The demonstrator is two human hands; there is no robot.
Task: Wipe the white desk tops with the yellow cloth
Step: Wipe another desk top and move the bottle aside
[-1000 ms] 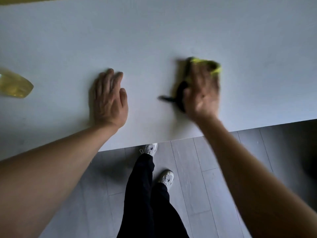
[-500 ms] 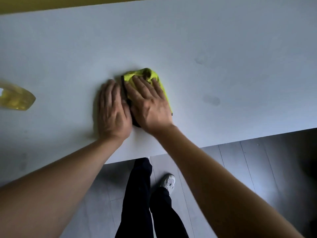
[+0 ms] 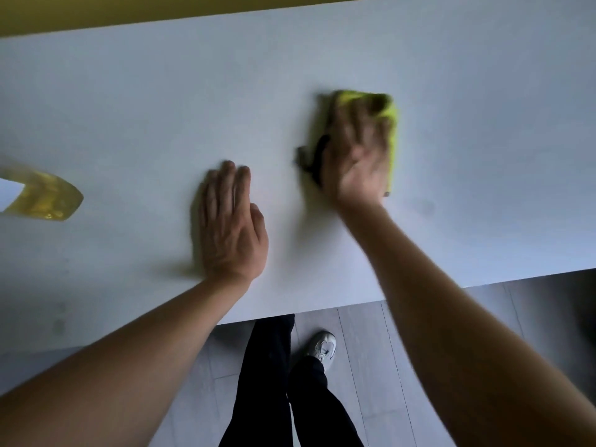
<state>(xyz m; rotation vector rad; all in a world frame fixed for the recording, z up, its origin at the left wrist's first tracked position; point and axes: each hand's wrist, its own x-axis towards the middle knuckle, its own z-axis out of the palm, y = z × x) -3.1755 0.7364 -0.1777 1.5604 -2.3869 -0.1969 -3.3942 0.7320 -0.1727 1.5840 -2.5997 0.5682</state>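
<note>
The white desk top (image 3: 467, 75) fills the upper part of the head view. My right hand (image 3: 358, 156) presses flat on the yellow cloth (image 3: 392, 130) in the middle right of the desk; both are blurred by motion. A dark part of the cloth sticks out at the hand's left side. My left hand (image 3: 230, 227) lies flat on the desk nearer the front edge, fingers together, palm down, holding nothing.
A clear bottle with yellow liquid (image 3: 45, 198) lies at the desk's left edge of view. A yellow strip (image 3: 96, 11) runs along the desk's far side. Below the front edge are grey floor planks (image 3: 371, 366), my dark trousers and a white shoe (image 3: 321, 345).
My right hand has swept the cloth to the right, away from my left hand, which it was touching half a second ago. The left hand stayed flat on the desk.
</note>
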